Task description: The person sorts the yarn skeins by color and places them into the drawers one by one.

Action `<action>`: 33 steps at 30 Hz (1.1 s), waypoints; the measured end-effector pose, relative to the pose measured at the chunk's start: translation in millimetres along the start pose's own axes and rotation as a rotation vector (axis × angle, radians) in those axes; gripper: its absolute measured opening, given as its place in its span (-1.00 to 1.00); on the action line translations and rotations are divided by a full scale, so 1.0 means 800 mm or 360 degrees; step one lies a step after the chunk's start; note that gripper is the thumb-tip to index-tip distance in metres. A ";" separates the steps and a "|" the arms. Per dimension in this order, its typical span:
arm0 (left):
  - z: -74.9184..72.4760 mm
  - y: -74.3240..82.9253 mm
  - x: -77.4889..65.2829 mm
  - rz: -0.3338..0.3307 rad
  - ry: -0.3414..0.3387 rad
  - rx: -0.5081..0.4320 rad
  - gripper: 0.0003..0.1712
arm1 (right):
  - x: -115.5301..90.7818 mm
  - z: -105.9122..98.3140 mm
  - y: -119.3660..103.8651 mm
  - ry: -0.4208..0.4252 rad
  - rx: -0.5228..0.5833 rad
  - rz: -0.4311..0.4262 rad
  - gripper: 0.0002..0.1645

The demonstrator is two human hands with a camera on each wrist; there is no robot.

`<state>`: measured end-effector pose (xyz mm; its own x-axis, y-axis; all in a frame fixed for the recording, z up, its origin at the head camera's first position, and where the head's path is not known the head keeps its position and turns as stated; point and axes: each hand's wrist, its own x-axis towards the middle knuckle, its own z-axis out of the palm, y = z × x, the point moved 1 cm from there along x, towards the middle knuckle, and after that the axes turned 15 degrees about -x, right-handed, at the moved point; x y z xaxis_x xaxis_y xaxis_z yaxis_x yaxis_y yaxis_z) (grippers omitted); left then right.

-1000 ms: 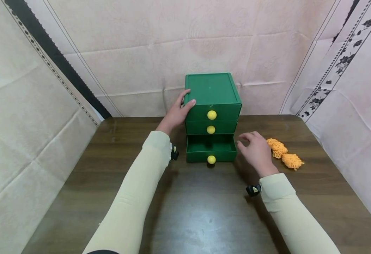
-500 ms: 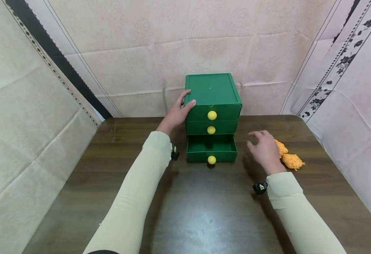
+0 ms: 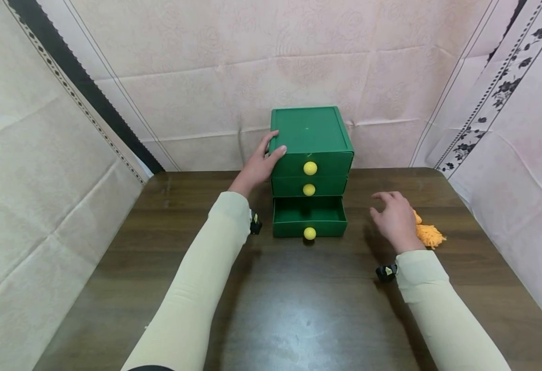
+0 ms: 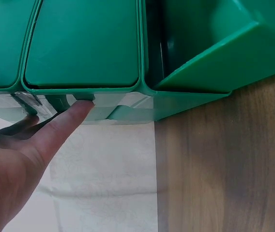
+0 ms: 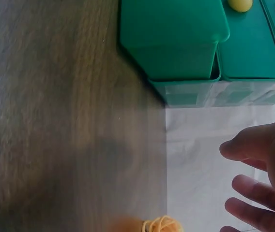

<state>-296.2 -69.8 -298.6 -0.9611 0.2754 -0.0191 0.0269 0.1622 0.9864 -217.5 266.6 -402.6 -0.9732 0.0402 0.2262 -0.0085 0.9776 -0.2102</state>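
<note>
A small green drawer cabinet (image 3: 305,129) with yellow round knobs stands at the back of the table. Its bottom drawer (image 3: 309,229) is pulled out, and the part of its inside that shows holds nothing; the two drawers above are closed. My left hand (image 3: 258,166) rests against the cabinet's left side, fingers extended, thumb at the top front edge. To the right of the cabinet, my right hand (image 3: 395,220) hovers with loosely bent fingers and holds nothing. Just beyond it lie orange yarn bundles (image 3: 429,236), partly hidden behind the hand.
The brown wooden table (image 3: 289,309) reaches back to a pale cloth backdrop (image 3: 197,93). More pale cloth with a dark floral border (image 3: 507,90) hangs on the right side. A black wrist device (image 3: 386,273) sits at my right cuff.
My right hand has moved right, away from the open drawer and toward the orange yarn, covering more of it. The left hand and the cabinet have stayed in place.
</note>
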 end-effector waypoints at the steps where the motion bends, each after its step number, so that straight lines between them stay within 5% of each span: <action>1: 0.000 0.000 0.000 -0.0004 0.0000 -0.0002 -0.26 | 0.000 0.000 0.001 -0.0005 -0.0002 0.0000 -0.55; 33: 0.000 0.002 0.000 -0.0024 -0.0021 -0.0021 -0.25 | 0.013 0.003 0.055 -0.0253 -0.0138 0.0163 -0.38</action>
<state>-296.4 -69.7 -296.9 -0.9576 0.2857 -0.0358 0.0090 0.1540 0.9880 -228.7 309.9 -411.7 -0.9921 0.1137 0.0533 0.1053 0.9845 -0.1402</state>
